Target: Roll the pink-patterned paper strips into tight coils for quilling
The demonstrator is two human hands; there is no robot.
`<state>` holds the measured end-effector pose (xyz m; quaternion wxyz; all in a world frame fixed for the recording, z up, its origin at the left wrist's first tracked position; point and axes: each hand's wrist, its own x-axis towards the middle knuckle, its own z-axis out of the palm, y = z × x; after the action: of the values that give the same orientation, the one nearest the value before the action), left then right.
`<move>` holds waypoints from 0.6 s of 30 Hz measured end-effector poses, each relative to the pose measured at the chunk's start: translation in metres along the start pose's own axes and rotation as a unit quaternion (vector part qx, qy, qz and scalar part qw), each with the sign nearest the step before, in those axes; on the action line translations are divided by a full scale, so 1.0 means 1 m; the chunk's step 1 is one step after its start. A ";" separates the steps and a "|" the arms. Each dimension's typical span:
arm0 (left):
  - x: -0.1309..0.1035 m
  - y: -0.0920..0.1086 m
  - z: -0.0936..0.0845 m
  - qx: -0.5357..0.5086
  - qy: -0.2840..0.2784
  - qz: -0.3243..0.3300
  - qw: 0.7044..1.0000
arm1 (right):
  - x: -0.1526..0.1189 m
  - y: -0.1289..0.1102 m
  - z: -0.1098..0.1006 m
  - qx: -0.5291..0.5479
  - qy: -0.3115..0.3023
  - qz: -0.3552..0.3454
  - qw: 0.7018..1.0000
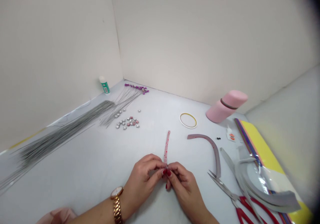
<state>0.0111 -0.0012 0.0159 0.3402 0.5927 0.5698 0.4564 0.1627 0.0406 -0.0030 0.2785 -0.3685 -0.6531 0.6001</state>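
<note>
A narrow pink paper strip point(166, 147) with small red marks points away from me, its near end pinched between my fingertips. My left hand point(146, 174), with a gold watch on the wrist, closes thumb and finger on that end. Meeting it there, my right hand point(183, 180) also pinches the strip's end, its fingers curled. What the fingertips cover at the near end is too small to make out. Beyond the hands to the left lies a loose group of small silver and pink folded stars point(131, 121).
Grey wires point(75, 127) lie along the left, and purple-tipped wires point(136, 87) near the corner beside a glue stick point(105, 85). At right are a tape roll point(188, 121), a pink bottle point(226, 107), a curved strip bundle point(212, 144), red-handled scissors point(232, 195) and coloured paper packs point(262, 147).
</note>
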 end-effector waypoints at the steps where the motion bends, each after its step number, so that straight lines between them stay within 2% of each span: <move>1: 0.000 0.000 0.000 -0.004 0.000 -0.002 1.000 | 0.000 0.000 0.000 -0.001 0.006 0.003 1.000; 6: 0.000 0.001 0.000 -0.029 -0.002 -0.022 0.999 | 0.001 0.000 0.002 0.006 0.018 0.016 1.000; 10: 0.000 -0.001 0.004 -0.120 -0.006 -0.118 0.986 | 0.001 -0.001 0.001 -0.008 0.045 0.008 0.999; 13: 0.001 -0.002 0.006 -0.191 -0.005 -0.177 0.966 | 0.002 -0.004 -0.001 -0.056 0.099 -0.058 0.992; 15: 0.001 -0.002 0.006 -0.215 -0.001 -0.191 0.958 | 0.002 -0.006 -0.002 -0.080 0.084 -0.095 0.989; 18: 0.003 -0.001 0.005 -0.234 0.001 -0.204 0.951 | 0.003 -0.007 -0.001 -0.072 0.020 -0.057 0.996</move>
<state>0.0151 0.0023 0.0142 0.5547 0.3674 0.5558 0.4984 0.1609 0.0431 0.0037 0.2981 -0.3621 -0.7085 0.5273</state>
